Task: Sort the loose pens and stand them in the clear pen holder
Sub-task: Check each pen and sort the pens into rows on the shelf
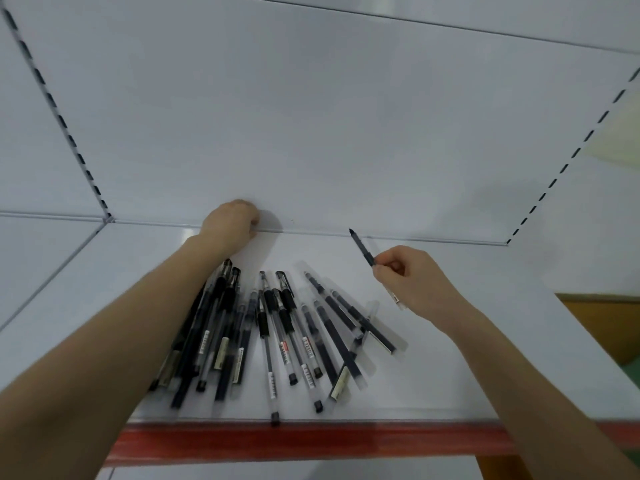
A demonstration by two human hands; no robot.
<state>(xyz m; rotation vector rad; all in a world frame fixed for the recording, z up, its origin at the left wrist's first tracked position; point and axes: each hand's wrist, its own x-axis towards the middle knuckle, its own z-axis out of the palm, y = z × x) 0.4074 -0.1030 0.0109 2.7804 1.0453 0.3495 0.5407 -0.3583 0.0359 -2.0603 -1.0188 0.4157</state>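
Currently, right hand [412,282], centre-right of frame: thumb and fingertips pinch one dark pen [363,248] by the lower barrel. The pen is tilted, tip pointing toward the upper left, lifted off the white shelf [450,375]; a short clear end shows below the palm.

Left hand [230,220], centre of frame: fingers curled under, knuckles against the seam where the shelf meets the white back panel [311,133]. Cannot tell whether it grasps anything; the fingers face away from the camera.

Loose pens [267,341]: fanned heap lying flat on the shelf, lower centre, between the two forearms. Dark-barrelled ones bunch at the left, partly under the left forearm; clear-barrelled ones spread to the right, several crossing each other. One pen's end reaches over the front lip onto the red strip [311,441].

Slotted uprights [59,116] run up both sides of the back panel.
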